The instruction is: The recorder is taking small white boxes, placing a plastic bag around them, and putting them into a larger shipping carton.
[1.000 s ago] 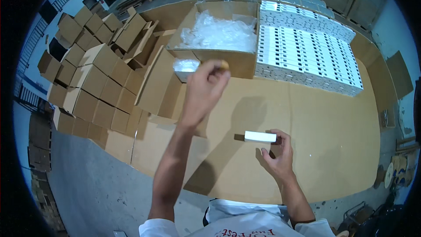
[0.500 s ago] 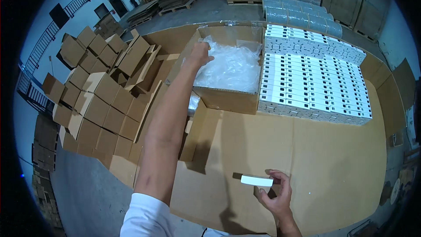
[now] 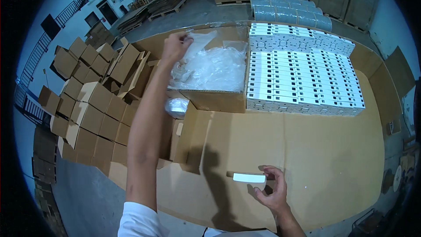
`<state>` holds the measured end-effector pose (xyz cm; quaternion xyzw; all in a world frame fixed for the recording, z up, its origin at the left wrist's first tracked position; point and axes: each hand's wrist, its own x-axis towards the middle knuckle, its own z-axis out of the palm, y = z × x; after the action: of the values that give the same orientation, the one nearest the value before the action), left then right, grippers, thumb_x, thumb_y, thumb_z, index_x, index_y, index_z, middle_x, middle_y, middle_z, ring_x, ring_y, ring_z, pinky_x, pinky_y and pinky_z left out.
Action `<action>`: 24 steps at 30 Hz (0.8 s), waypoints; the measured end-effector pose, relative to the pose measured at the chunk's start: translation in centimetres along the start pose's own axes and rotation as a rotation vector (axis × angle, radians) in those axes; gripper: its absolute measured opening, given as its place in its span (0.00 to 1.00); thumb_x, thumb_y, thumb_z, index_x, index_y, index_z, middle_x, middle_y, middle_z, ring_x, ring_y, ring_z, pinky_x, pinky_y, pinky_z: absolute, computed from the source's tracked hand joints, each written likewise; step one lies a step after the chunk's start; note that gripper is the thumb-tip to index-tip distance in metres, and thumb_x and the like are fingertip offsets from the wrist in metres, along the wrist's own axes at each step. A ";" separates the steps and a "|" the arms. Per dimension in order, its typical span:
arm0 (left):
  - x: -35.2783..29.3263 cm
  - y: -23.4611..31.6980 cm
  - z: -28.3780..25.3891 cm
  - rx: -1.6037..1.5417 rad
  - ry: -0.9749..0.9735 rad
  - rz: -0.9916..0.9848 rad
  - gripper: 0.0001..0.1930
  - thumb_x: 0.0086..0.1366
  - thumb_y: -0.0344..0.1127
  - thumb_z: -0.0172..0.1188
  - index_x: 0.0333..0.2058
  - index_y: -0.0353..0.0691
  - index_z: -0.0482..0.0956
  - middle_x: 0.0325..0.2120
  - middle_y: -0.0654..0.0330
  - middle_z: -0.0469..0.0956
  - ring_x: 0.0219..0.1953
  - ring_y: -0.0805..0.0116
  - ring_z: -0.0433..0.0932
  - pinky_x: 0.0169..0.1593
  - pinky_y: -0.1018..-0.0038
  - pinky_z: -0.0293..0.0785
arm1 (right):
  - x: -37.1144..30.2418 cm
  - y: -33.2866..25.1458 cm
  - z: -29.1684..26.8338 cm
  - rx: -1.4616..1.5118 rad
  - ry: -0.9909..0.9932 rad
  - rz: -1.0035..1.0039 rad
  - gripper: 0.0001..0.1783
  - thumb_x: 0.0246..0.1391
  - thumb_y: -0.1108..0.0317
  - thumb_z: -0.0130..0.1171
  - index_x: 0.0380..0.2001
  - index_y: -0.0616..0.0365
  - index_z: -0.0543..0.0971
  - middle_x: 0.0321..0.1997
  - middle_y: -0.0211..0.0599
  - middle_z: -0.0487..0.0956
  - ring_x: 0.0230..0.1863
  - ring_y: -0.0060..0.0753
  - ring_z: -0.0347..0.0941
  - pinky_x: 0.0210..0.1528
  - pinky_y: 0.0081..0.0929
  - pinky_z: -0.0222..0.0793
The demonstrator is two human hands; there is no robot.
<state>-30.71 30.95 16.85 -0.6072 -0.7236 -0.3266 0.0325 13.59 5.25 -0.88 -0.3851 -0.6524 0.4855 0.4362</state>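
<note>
Left hand [image 3: 177, 46]: fingers closed, a clear plastic bag [image 3: 202, 40] pinched by its edge above the far-left part of the open carton [image 3: 219, 101]. Only the edge is gripped, probably so the bag is parted cleanly from the loose bags [image 3: 215, 70] in the carton. Right hand [image 3: 275, 191]: fingers curved, thumb apart, around the right end of a small white box [image 3: 249, 177]; firm grip or light contact cannot be told. Box is located on the bench [image 3: 324, 158], on the near side of the open carton, presumably steadied there while the left hand is occupied.

Bag looks thin, cloudy, creased, drawn upward. Box looks slim, with a plain, bright face shown.

Farther out: stacked white boxes [image 3: 302, 79] are packed in rows just right of the open carton, likely for compactness; brown cartons [image 3: 94, 118] are piled left of it.
</note>
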 end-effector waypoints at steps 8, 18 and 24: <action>-15.1 6.8 -10.0 -0.707 -0.135 -0.091 0.21 0.68 0.33 0.63 0.56 0.30 0.74 0.43 0.60 0.80 0.42 0.75 0.79 0.48 0.76 0.75 | -6.1 -3.2 -1.0 0.207 0.109 0.017 0.39 0.39 0.76 0.69 0.57 0.58 0.65 0.59 0.42 0.69 0.55 0.33 0.69 0.56 0.34 0.68; -39.1 11.2 -8.0 -1.303 -0.321 -0.258 0.18 0.66 0.30 0.63 0.53 0.36 0.74 0.41 0.62 0.79 0.41 0.74 0.79 0.48 0.73 0.78 | -9.8 -8.2 0.2 0.288 0.044 -0.114 0.39 0.47 0.75 0.69 0.62 0.60 0.64 0.61 0.42 0.69 0.57 0.31 0.68 0.52 0.28 0.69; -50.9 13.4 -1.5 -1.513 -0.407 -0.553 0.13 0.65 0.27 0.63 0.48 0.37 0.74 0.36 0.63 0.79 0.37 0.75 0.78 0.38 0.75 0.79 | -14.5 -5.3 0.9 0.360 -0.024 0.006 0.34 0.50 0.75 0.70 0.59 0.61 0.68 0.56 0.37 0.74 0.53 0.27 0.72 0.50 0.26 0.71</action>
<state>-5.92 -12.77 1.22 -0.3126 -0.4235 -0.6050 -0.5974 16.96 -9.66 1.31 -0.2971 -0.5590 0.6003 0.4888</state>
